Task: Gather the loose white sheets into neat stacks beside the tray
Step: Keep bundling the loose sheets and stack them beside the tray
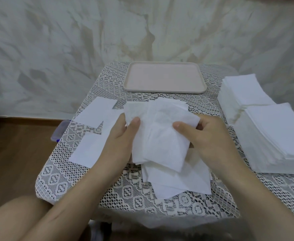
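Beyond the knee at 7 o'clock, the left hand and right hand pinch one crumpled bundle of sheets mid-worktop. Square its edges before setting it down. One tray at 12, two stacks at 3, about three loose sheets at 9.

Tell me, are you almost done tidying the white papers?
Partly. Two tall stacks already stand right of the tray. The left grip and right grip hold a crumpled bunch now. Flat sheets on the left and a messy pile underneath still wait.
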A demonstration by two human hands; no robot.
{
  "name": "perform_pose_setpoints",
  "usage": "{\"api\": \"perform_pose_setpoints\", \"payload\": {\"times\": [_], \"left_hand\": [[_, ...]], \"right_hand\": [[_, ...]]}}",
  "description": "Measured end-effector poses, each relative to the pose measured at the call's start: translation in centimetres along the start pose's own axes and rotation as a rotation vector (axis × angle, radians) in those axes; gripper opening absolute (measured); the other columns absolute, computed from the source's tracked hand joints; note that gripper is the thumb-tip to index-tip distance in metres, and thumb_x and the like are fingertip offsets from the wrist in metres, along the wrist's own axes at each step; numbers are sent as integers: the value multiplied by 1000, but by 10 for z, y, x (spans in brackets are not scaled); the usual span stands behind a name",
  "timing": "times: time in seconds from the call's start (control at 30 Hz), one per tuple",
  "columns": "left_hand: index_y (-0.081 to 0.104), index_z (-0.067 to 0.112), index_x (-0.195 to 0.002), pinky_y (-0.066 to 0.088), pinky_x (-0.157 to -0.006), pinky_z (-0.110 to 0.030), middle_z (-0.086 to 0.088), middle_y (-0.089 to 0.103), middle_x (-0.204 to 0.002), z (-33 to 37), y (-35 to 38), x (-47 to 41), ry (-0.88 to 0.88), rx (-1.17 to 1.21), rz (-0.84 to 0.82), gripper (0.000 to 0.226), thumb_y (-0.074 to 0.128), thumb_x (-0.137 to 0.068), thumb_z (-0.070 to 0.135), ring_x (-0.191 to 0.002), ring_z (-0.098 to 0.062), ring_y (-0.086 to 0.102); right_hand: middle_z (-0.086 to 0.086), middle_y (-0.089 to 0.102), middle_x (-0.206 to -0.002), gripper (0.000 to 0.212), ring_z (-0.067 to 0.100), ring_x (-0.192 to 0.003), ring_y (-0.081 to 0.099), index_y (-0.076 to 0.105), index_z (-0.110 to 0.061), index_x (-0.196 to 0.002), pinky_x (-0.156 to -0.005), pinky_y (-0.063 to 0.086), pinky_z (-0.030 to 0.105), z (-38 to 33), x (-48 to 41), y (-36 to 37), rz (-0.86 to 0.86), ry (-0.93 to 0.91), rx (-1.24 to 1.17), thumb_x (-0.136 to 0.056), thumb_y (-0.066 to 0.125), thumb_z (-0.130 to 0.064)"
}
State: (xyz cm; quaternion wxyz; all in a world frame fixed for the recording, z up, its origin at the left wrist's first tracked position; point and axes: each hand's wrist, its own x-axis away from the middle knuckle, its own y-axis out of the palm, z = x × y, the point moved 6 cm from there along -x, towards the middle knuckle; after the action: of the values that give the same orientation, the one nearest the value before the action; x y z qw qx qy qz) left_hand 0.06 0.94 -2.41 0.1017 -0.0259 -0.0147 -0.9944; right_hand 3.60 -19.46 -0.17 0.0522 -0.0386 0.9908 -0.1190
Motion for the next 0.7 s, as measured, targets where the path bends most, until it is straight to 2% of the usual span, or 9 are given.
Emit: {"api": "perform_pose_setpoints", "payload": {"times": [0.13,0.23,0.33,0.4,0.47,0.5,0.57,0.67,0.7], "left_hand": [[64,35,-129,58,-99,-47,15,77,-118,5,4,4,16,-26,-50,26,48,-109,42,-111,-8,73],[65,37,-127,58,-98,-46,15,77,-118,5,7,5,16,-44,-78,25,48,-109,43,-112,-8,73],[65,37,-122,58,-94,-37,18,78,-113,6,11,8,13,-32,-104,21,49,-109,38,-108,-4,74],[65,37,-122,60,-92,-33,20,78,-111,6,12,8,8,-36,-110,20,48,-110,36,-105,-2,74],[64,36,-127,58,-100,-42,15,77,-117,6,10,7,6,-33,-99,23,48,-110,35,-111,-8,73],[64,35,-129,56,-104,-47,13,77,-120,6,8,7,4,-30,-85,25,48,-111,36,-114,-10,73],[64,36,-130,53,-107,-50,14,76,-121,5,4,6,-4,-8,-69,25,48,-110,38,-115,-10,72],[62,40,-133,52,-108,-50,18,74,-126,2,4,6,-23,12,-87,28,52,-107,48,-119,-7,69],[59,40,-139,50,-110,-51,19,70,-134,2,4,7,-29,5,-98,40,56,-103,56,-125,-7,66]], "right_hand": [[12,77,-84,26,41,-82,72,75,-8,-87,-76,56,64,-5,2,11,-67,-3,7,-81,74,-34],[15,76,-86,15,41,-84,72,75,-5,-88,-77,57,64,-5,1,14,-72,7,-29,-90,77,-20],[15,77,-86,11,42,-86,71,76,-5,-89,-77,56,62,-6,1,17,-81,16,-58,-91,75,-16],[10,78,-85,6,37,-85,74,77,-10,-90,-76,58,57,-6,2,19,-86,25,-64,-91,75,-15],[5,78,-82,1,27,-76,75,75,-13,-93,-63,61,46,-5,0,16,-65,28,-79,-92,74,-13],[5,76,-78,1,21,-68,74,72,-12,-93,-55,57,38,-5,0,13,-46,30,-89,-92,72,-11],[11,71,-75,5,13,-57,66,67,-10,-89,-50,52,26,-4,0,7,-16,35,-101,-94,70,-9],[19,74,-82,5,15,-57,63,69,-8,-90,-49,50,23,-5,2,3,-46,52,-132,-95,67,-8],[20,74,-82,5,16,-57,62,70,-7,-91,-48,49,24,-5,3,4,-53,48,-139,-95,67,-7]]}}
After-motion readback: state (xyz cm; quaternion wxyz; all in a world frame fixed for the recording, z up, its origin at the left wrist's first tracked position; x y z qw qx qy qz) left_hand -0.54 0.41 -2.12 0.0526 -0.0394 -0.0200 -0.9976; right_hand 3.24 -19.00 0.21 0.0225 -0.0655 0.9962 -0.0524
